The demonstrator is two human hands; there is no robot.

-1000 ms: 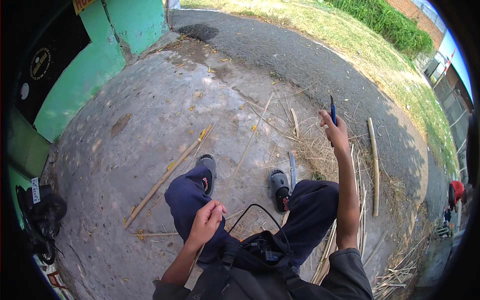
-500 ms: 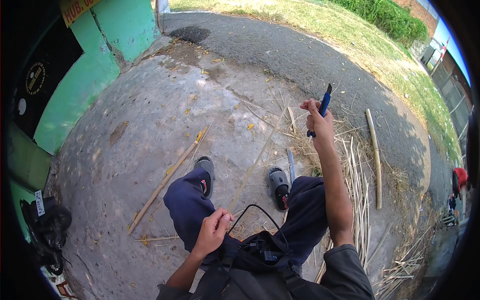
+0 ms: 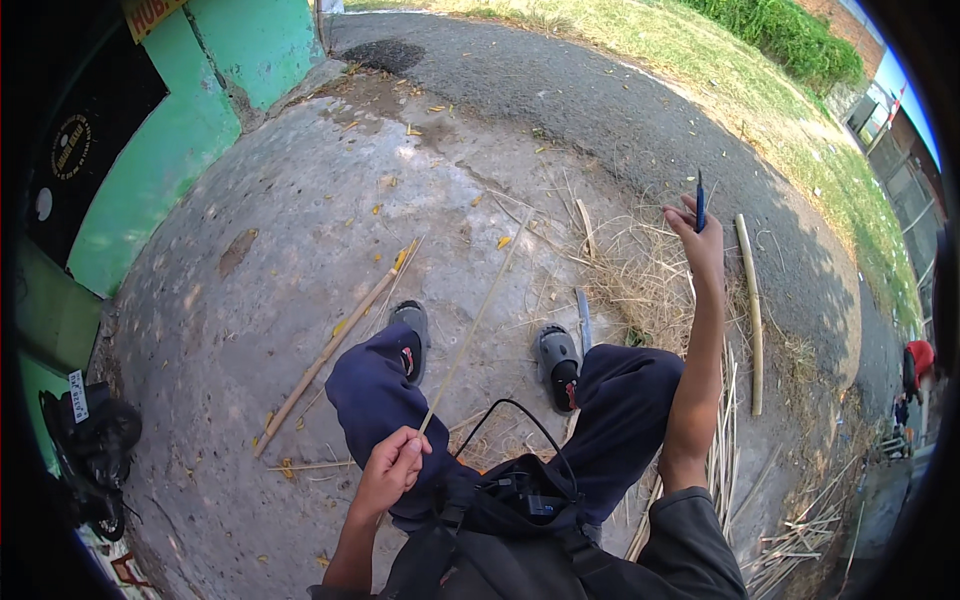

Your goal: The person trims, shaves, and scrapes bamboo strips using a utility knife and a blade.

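A long, thin bamboo strip point(image 3: 478, 320) slants up and away from my left hand point(image 3: 392, 468), which pinches its near end above my left thigh. Out to the right at arm's length, my right hand point(image 3: 703, 245) is closed around a blue box cutter point(image 3: 701, 207) pointing up. The strip's far end stands apart from the cutter, well to its left. Whether a thin shaving is also between my right fingers is too fine to tell.
Thin shavings point(image 3: 650, 275) litter the ground ahead of my right leg. A flat blade point(image 3: 583, 320) lies beside my right shoe point(image 3: 557, 365). Split strips point(image 3: 722, 450) and a bamboo pole point(image 3: 749, 315) lie rightward; another pole point(image 3: 325, 360) lies left.
My right hand has swung to the right with the box cutter, away from the strip. My left hand has shifted left and slightly down, carrying the bamboo strip with it.
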